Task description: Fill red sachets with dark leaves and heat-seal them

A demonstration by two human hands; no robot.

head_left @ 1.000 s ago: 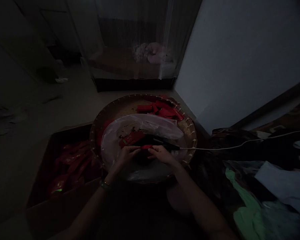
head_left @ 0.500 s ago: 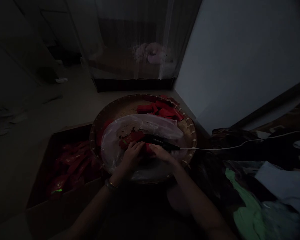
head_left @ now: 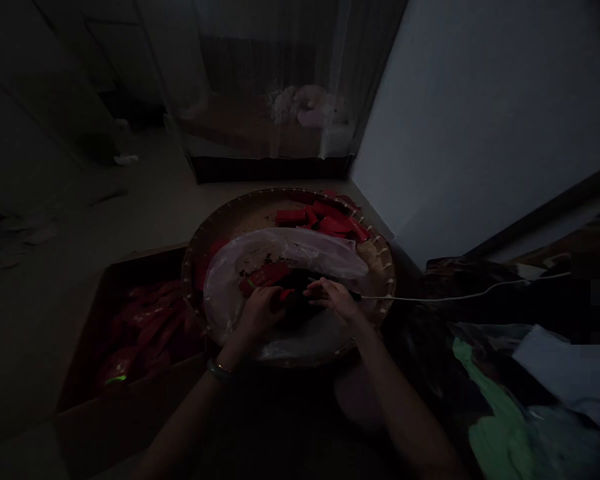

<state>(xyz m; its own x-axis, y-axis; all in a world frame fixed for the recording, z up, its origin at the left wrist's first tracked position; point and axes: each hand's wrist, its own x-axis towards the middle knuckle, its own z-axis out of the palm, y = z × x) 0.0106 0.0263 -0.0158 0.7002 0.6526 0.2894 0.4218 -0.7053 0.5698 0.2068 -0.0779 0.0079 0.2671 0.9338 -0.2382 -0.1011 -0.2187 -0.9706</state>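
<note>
In a dim room, a person's left hand [head_left: 261, 311] pinches a small red piece [head_left: 286, 295] over the plastic sheet [head_left: 330, 253] lining part of a round woven tray [head_left: 390, 267], while the right hand [head_left: 334, 298] hangs with fingers spread, seemingly holding nothing, over a dark tool [head_left: 356, 295] (whether it touches, the gloom does not tell). A pale cord [head_left: 430, 299] runs from the tool past the rim. Just beyond the left hand, a red wrapper [head_left: 267, 275] lies on the sheet near scattered dark bits [head_left: 269, 259]. The work looks midway: one piece is in hand, a loose group of red rolls [head_left: 291, 217] rests against the tray's far side, and a box [head_left: 130, 407] at left holds many red packs [head_left: 150, 320]. Which of these are finished and which are waiting cannot be told.
</note>
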